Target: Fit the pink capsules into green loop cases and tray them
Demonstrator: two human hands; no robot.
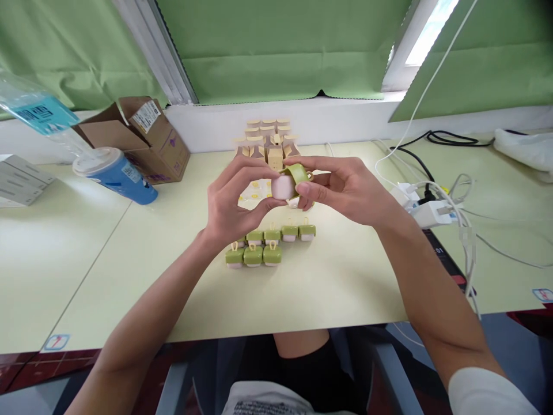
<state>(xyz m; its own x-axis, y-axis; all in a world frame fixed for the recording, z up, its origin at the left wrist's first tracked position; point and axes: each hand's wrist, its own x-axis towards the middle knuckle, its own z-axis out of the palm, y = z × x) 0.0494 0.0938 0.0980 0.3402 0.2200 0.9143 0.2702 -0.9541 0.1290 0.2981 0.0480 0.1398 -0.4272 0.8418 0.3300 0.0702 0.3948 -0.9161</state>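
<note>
Above the middle of the table, my left hand (239, 196) pinches a small pale pink case (283, 188) between thumb and fingers. My right hand (341, 187) holds a green cover (298, 176) with a small loop, which sits tilted over the right side of the pink case. Below my hands, several pink cases in green covers with yellow loops (253, 255) stand in two rows on the table. Behind my hands are several small beige boxes (275, 157) and, partly hidden, a clear packet with yellow prints (258, 190).
An open cardboard box (159, 150) and a blue cup (125, 176) stand on the left of the table (328, 288), near a white box (21, 180). White chargers (432, 213), cables and a dark device (447, 259) lie on the right. A white bag (525, 151) is at the far right.
</note>
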